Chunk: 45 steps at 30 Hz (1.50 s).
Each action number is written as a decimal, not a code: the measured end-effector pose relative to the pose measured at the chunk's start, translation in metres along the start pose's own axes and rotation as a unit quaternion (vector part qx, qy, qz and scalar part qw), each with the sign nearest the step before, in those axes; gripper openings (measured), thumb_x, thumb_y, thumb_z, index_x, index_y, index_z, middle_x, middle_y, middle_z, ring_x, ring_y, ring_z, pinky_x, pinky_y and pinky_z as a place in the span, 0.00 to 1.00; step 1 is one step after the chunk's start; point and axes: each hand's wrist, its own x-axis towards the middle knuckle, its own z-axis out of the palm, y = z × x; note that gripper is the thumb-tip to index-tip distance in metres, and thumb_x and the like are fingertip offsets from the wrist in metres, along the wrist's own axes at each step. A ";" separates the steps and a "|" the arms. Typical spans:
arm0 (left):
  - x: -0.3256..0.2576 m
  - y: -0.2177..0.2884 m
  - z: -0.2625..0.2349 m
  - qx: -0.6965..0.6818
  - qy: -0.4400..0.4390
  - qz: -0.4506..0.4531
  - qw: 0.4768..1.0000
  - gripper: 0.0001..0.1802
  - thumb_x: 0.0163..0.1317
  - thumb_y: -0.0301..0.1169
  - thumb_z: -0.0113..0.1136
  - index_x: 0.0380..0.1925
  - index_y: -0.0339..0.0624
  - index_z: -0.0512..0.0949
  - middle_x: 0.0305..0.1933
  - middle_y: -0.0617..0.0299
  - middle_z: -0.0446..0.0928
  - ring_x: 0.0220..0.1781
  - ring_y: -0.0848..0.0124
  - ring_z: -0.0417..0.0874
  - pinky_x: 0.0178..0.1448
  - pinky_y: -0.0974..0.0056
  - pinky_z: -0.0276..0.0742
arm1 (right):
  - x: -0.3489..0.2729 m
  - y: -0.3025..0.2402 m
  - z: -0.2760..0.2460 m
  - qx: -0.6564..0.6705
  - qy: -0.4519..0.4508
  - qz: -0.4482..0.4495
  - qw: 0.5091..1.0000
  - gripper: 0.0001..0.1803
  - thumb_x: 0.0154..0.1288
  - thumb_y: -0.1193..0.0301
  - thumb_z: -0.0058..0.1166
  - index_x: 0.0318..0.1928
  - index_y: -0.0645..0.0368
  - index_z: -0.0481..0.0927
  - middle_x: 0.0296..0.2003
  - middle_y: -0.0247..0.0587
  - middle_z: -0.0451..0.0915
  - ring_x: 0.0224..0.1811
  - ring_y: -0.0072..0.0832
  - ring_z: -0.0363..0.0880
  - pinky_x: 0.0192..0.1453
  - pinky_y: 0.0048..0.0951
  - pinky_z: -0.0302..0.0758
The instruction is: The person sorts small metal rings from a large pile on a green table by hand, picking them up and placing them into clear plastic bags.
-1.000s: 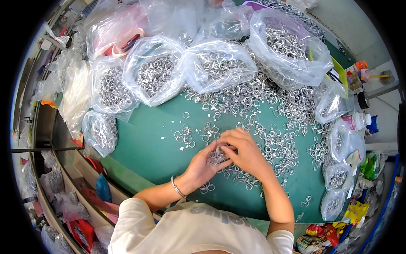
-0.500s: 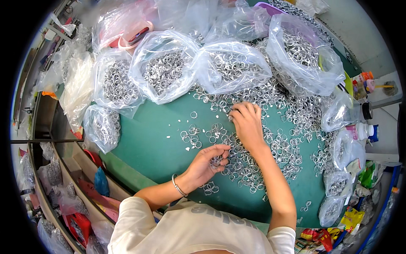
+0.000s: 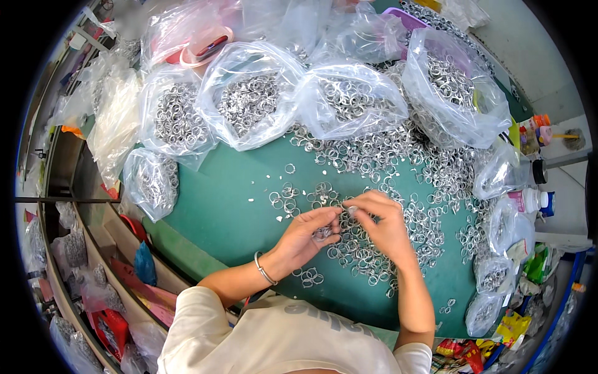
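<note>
My left hand (image 3: 306, 238), with a silver bangle (image 3: 265, 269) on its wrist, is curled round several silver rings (image 3: 323, 233). Its thumb and forefinger meet the fingertips of my right hand (image 3: 385, 225). Between the right thumb and fingers a small silver ring (image 3: 352, 210) is pinched; its exact shape is partly covered. Under and around both hands, loose silver rings (image 3: 367, 262) lie scattered on the green tabletop (image 3: 230, 212). A larger heap of rings (image 3: 355, 153) spreads along the far side, beyond my hands.
Clear plastic bags of rings line the far edge, among them a wide bag (image 3: 249, 103) and a big bag (image 3: 451, 93) at the right. Smaller bags (image 3: 495, 274) stand along the right edge. Bottles (image 3: 529, 196) sit beyond them. At the left is an open drawer (image 3: 143, 268).
My right hand has come back from the far heap toward me and now meets my left hand, holding a ring. The left hand has stayed nearly in place.
</note>
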 end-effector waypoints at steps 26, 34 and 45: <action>-0.005 0.004 0.008 -0.011 -0.028 -0.002 1.000 0.13 0.66 0.30 0.53 0.45 0.34 0.77 0.33 0.65 0.74 0.32 0.75 0.73 0.31 0.73 0.68 | 0.034 0.049 0.026 -0.352 0.103 -0.051 0.929 0.30 0.54 0.65 0.63 0.58 0.58 0.70 0.60 0.52 0.64 0.62 0.50 0.60 0.64 0.52 0.56; -0.012 0.005 0.001 -0.004 -0.004 0.007 1.000 0.12 0.67 0.30 0.51 0.44 0.35 0.78 0.28 0.66 0.73 0.28 0.76 0.73 0.29 0.73 0.67 | -0.013 0.024 0.023 -0.231 -0.094 -0.102 0.963 0.18 0.56 0.69 0.60 0.48 0.57 0.77 0.58 0.41 0.70 0.61 0.40 0.64 0.63 0.45 0.60; -0.022 0.008 0.007 0.054 -0.031 0.006 0.998 0.11 0.67 0.32 0.50 0.42 0.37 0.76 0.23 0.67 0.67 0.23 0.79 0.64 0.23 0.75 0.58 | -0.008 0.033 0.021 -0.313 -0.061 -0.031 0.947 0.27 0.62 0.56 0.56 0.59 0.54 0.72 0.64 0.45 0.64 0.69 0.51 0.54 0.68 0.55 0.52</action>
